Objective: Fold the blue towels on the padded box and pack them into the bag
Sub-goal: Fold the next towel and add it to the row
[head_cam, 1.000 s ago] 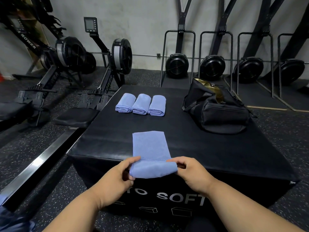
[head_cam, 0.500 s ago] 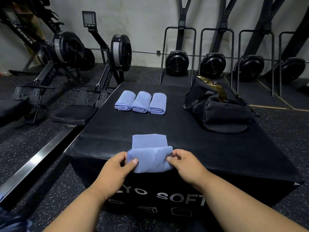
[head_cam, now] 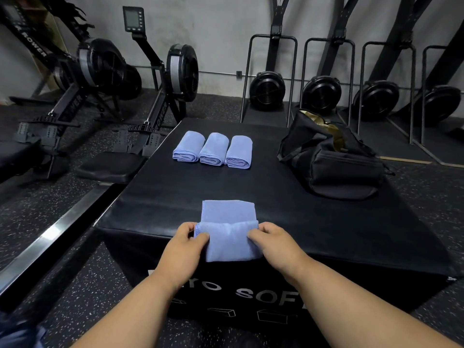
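A blue towel (head_cam: 228, 222) lies at the near edge of the black padded box (head_cam: 313, 222), its near part folded over on itself. My left hand (head_cam: 184, 249) pinches the fold's left edge and my right hand (head_cam: 273, 244) pinches its right edge. Three folded blue towels (head_cam: 213, 149) lie side by side at the far middle of the box. A black bag (head_cam: 334, 162) with its top open and a gold lining sits at the far right of the box.
Rowing machines (head_cam: 100, 79) stand on the floor to the left, one seat pad (head_cam: 110, 167) close to the box's left side. Black fan wheels on metal stands (head_cam: 267, 91) line the back wall. Speckled rubber floor surrounds the box.
Both hands have carried the towel's folded near part farther away over the flat part, so less flat towel shows beyond the fold. The three folded towels and the bag have not moved.
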The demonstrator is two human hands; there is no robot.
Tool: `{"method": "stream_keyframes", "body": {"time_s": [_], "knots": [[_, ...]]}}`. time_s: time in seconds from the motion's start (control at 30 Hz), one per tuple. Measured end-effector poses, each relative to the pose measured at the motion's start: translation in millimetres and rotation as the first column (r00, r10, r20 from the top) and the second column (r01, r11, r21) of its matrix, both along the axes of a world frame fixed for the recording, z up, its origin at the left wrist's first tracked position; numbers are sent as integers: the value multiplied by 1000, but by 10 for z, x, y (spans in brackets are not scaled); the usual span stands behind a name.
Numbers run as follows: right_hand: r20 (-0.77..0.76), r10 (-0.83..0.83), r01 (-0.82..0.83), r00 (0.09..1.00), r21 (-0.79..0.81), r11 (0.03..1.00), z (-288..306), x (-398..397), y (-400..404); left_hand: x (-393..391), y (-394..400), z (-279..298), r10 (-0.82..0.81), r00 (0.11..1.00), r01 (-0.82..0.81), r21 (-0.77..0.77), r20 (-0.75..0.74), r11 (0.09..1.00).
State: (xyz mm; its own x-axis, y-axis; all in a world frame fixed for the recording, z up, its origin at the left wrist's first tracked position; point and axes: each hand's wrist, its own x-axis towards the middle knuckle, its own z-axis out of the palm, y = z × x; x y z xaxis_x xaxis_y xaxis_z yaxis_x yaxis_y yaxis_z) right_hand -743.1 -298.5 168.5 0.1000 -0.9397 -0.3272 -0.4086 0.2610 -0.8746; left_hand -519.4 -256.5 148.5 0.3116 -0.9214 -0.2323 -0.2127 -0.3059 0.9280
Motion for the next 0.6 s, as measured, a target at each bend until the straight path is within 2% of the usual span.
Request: {"method": "stream_keyframes", "body": {"time_s": [0.17,0.33,0.5,0.6], "knots": [[-39,-29,28,999,-24,999,-48,60,-47,-50,-10,-10,-48,996,48,9,70,999],[-39,-11,12,999,12,1000,-39,42,-41,35,-22,-32,-114,993,113,93,8,989],[-145,-36,26,989,-70,997,-22,44,-9,11,-11,-67,-83,978,71,68,189,995],[-146,-42,29,988,-91,995,-39,51,20,-2,12,-62,-67,970,63,25,234,998]]}}
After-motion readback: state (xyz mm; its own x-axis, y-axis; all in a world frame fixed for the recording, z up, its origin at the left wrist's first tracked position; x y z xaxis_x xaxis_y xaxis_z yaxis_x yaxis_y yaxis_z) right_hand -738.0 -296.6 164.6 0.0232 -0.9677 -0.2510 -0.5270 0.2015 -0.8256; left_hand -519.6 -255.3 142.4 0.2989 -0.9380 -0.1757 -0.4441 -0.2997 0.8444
